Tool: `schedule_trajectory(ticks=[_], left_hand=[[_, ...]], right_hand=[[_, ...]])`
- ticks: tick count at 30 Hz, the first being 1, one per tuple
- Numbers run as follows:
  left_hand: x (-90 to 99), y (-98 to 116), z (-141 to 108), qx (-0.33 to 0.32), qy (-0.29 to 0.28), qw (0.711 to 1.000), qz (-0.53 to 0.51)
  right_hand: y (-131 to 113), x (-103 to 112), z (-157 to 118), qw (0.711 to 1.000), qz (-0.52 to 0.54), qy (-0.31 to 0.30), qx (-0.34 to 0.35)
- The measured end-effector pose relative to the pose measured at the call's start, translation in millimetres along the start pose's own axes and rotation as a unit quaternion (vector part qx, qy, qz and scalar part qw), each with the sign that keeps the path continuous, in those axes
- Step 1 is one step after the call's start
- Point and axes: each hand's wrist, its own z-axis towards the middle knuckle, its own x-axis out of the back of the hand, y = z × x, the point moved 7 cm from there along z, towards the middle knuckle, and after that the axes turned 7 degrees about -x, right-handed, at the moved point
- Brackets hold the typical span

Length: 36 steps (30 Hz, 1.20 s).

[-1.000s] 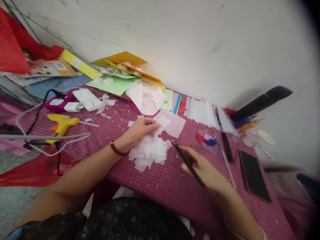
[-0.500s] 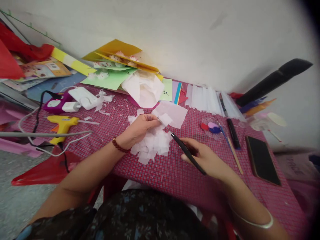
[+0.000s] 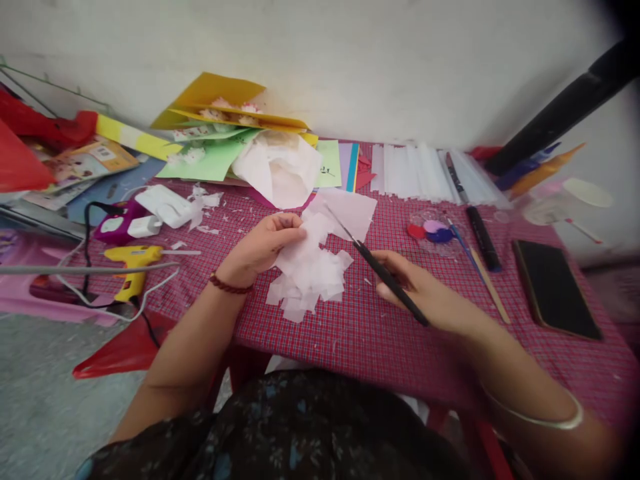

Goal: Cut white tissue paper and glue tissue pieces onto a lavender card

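My left hand [image 3: 273, 243] is closed in a pinch, its thumb and forefinger at the edge of a small piece of thin white paper [image 3: 313, 232]. Under and in front of these fingertips lies a loose pile of small white paper squares [image 3: 307, 283]. My right hand [image 3: 413, 287] grips a slim tool with a long black handle [image 3: 387, 277] and a thin metal tip. That tip points up and left, over a larger pale sheet [image 3: 357, 208] behind the pile. The tool tip and my left fingers are apart.
A yellow glue gun [image 3: 133, 267] and a purple power strip [image 3: 117, 225] with cords are at left. Coloured paper [image 3: 215, 160] and a crumpled white bag [image 3: 277, 167] stand behind. A brush [image 3: 477, 267], a black marker [image 3: 483, 239] and a phone [image 3: 555, 288] lie right.
The metal tip has drawn away from my left fingers to over the larger sheet. My left hand has shifted slightly left and up. The whole view has turned a little.
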Motion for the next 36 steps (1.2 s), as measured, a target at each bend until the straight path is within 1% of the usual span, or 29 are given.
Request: schedule_trajectory(ticks=[3,6,8,10,12,15,18,22,28,36], left_hand=[[5.4,2,2,-0.053,0.053,0.997,-0.031],[10.0,5,3,-0.118,0.093,0.988,-0.045],[10.9,7,2,-0.152,0.104,0.981,-0.052],[8.5,7,1,-0.163,0.100,0.980,-0.050],[3.6,5,0,-0.150,0.082,0.985,-0.034],[-4.4,0,-1,-0.120,0.047,0.992,0.002],[-8.1,-3,-3,-0.110,0.027,0.993,0.035],[-6.6,-6,-3,-0.112,0.029,0.992,0.059],[-4.8,-8,-2,-0.119,0.036,0.990,0.060],[-8.5,-10,-2,-0.077,0.047,0.994,0.061]], right_hand=[[-1,1,-3,1.000,0.002,-0.019,0.017],[3,0,-4,0.999,0.004,-0.047,0.017],[4,-3,-4,0.997,0.004,-0.073,0.014],[4,-7,-4,0.995,0.008,-0.099,0.009],[2,-10,-5,0.994,0.011,-0.111,0.003],[1,-12,-4,0.995,0.004,-0.103,-0.007],[3,-12,-3,0.995,-0.005,-0.098,-0.007],[4,-13,-1,0.996,0.002,-0.094,-0.001],[1,-13,-1,0.997,0.010,-0.074,-0.012],[9,-13,3,0.998,0.016,-0.055,-0.022]])
